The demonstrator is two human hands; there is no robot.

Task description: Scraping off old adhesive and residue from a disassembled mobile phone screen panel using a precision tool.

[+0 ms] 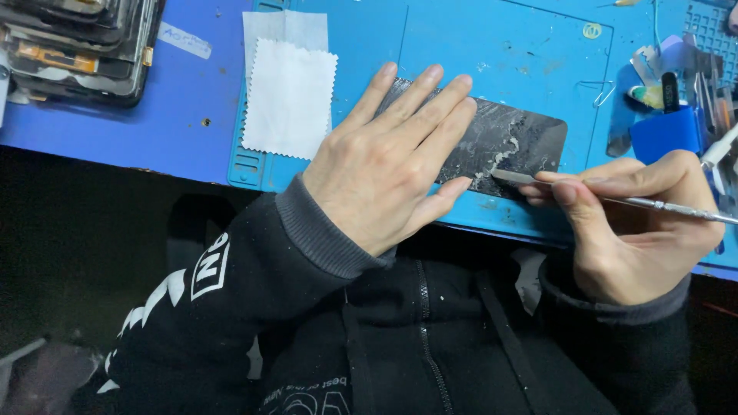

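left hand (384,165) flat on dark glossy panel (500,146), right hand (630,223) fingers pinching thin metal scraper (615,198), blue mat (477,46)

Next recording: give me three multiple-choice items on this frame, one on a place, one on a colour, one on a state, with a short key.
1. Where does the white pinked-edge cloth lie?
A. on the blue work mat's left part
B. under the dark flat panel
C. in the right hand

2. What colour is the mat?
A. green
B. blue
C. red

3. How does the left hand stand?
A. closed in a fist
B. lifted clear of the mat
C. spread flat on the dark flat glass panel

Key:
1 A, the cloth sits at the mat's left end, apart from the panel.
2 B, the mat is bright blue throughout.
3 C, the fingers lie flat on the panel while the right hand holds a thin metal scraper tool whose tip meets the panel's near edge.
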